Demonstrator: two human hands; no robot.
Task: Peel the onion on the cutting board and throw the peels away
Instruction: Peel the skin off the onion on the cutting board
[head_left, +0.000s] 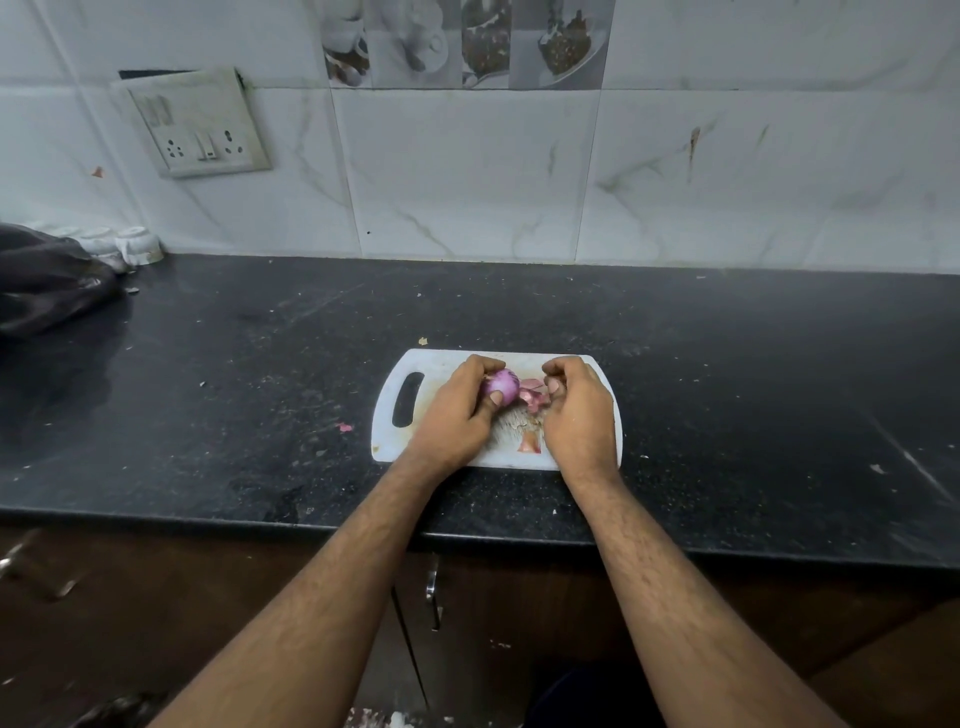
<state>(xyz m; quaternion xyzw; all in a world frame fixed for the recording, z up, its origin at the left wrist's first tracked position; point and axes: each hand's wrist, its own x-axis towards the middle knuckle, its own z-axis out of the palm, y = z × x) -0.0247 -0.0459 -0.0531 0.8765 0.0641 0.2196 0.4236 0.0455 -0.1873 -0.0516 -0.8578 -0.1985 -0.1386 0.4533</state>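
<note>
- My left hand (462, 410) is wrapped around the onion (502, 387), thumb pressed on its near side, fingers curled over the top. Firm grip.
- Onion sits over the middle of the cutting board (436, 364); purple flesh exposed on the side I can see. Can't tell if it's touching the board or lifted.
- My right hand (576, 410) is just right of the onion, fingers curled in and pinching a pinkish peel (535, 395). Peel hangs between the two hands.
- Hands close together, not touching.
- Another loose peel scrap (530, 442) lies on the board near its front edge, beside my right wrist.
- Board is white, handle slot on the left, lying flat on the black countertop (727, 389).
- Small peel bit (345, 427) on the counter left of the board, another fleck (423, 341) just behind the board's back-left corner.
- Dark bag (47, 286) at far left of the counter, white cups (136, 244) behind it against the tiled wall (467, 171).
- Socket plate (200, 124) on the wall, upper left.
</note>
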